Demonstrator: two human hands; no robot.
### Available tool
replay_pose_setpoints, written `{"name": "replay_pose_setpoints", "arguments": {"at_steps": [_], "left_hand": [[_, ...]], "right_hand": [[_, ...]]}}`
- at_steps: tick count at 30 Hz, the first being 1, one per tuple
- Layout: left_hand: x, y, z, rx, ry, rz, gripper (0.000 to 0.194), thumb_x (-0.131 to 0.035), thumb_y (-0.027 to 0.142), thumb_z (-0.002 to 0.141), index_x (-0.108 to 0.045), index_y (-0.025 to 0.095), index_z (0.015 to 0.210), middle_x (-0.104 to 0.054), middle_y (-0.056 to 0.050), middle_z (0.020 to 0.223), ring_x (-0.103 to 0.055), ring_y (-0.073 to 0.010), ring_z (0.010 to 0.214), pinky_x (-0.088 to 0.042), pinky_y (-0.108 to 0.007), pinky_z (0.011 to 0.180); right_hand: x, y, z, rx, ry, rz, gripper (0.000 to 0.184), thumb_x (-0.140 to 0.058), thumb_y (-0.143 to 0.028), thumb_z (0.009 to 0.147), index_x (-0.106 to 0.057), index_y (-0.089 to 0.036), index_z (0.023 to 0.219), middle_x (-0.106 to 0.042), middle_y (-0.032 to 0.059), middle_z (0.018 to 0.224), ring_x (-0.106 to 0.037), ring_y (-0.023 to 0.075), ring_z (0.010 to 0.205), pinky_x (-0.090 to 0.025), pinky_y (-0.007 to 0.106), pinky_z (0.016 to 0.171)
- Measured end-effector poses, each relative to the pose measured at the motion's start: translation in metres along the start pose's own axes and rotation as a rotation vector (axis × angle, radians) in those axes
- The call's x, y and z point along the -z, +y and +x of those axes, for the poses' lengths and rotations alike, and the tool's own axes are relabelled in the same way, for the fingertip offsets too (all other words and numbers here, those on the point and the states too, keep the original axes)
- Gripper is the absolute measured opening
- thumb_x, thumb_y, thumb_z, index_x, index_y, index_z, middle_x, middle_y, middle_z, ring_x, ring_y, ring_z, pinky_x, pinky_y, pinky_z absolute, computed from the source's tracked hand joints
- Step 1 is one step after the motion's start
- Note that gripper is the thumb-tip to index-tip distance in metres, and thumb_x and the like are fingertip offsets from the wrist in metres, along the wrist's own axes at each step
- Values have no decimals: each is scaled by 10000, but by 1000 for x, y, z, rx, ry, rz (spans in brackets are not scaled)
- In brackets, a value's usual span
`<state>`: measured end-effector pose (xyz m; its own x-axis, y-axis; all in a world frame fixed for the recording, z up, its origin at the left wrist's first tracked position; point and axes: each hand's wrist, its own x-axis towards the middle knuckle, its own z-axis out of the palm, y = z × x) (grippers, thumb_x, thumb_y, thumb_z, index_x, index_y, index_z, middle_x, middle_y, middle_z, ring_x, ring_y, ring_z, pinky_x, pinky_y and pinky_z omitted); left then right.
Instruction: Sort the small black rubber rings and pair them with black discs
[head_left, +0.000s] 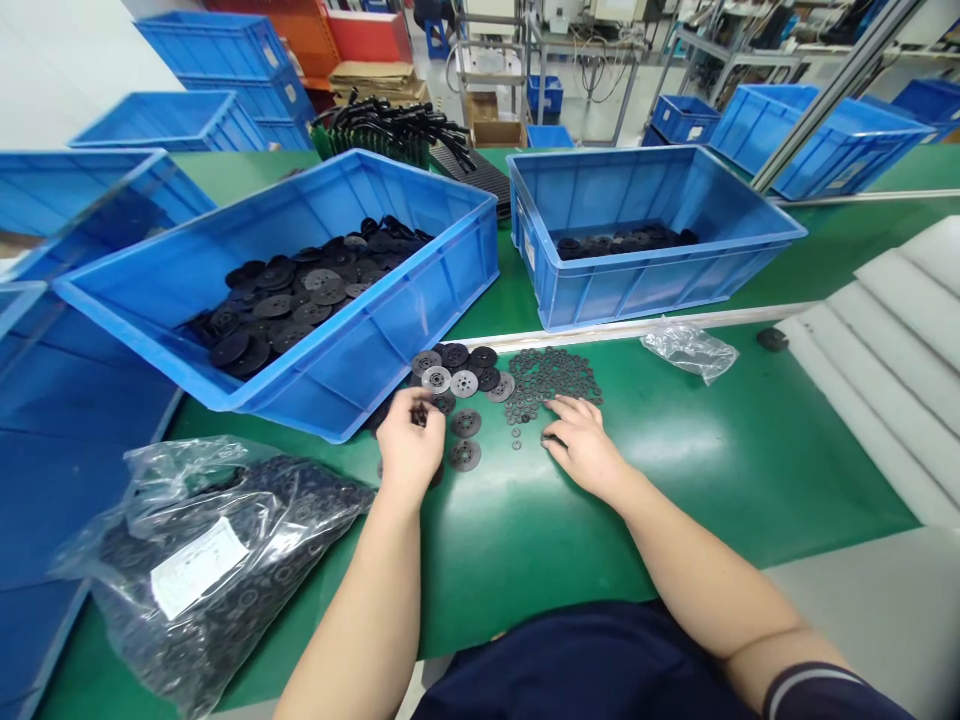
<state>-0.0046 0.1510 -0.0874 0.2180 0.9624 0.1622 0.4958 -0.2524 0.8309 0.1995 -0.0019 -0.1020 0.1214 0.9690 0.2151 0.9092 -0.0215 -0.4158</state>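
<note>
My left hand (411, 445) is over the near end of a group of dark, flat round discs (466, 423), with its fingers curled in. Dark parts show between and under those fingers, but what they grip is hidden. Two paler discs (464, 383) lie among the black ones. My right hand (589, 448) rests at the near edge of a spread of small grey rings (551, 375). Its thumb and a finger close on one small ring (546, 440), and the other fingers reach over the spread.
A blue bin (420, 310) heaped with black discs stands at left, another blue bin (637, 290) with dark parts at right. A filled clear bag (300, 540) lies front left. A crumpled plastic bag (690, 347) and white foam sheets (892, 340) are at right.
</note>
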Motion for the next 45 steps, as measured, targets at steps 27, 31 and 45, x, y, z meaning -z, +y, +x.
{"name": "replay_pose_setpoints", "arguments": {"at_steps": [27, 31, 45], "left_hand": [[-30, 30, -42, 254, -771, -745, 265, -610, 417, 832, -580, 155, 855, -613, -9, 666, -539, -102, 560, -435, -236, 569], [-30, 27, -42, 246, -766, -730, 277, -639, 419, 813, -604, 150, 865, -609, -6, 655, -541, -106, 573, -428, -233, 566], [4, 16, -7, 194, -197, -565, 210, -615, 297, 735, -537, 180, 891, -653, -27, 776, -608, -146, 643, -456, -266, 584]], "right_hand": [[-9, -39, 3, 105, 370, 253, 146, -556, -226, 911, -693, -208, 960, -674, 93, 1124, -609, 208, 1026, -469, 411, 897], [-12, -37, 2, 92, 381, 250, 151, -564, -223, 907, -703, -211, 965, -682, 89, 1108, -624, 200, 995, -475, 398, 888], [-18, -31, 0, 33, 108, 77, 206, -608, -273, 860, -700, -206, 1031, -551, 145, 1306, -459, 305, 1209, -387, 511, 977]]}}
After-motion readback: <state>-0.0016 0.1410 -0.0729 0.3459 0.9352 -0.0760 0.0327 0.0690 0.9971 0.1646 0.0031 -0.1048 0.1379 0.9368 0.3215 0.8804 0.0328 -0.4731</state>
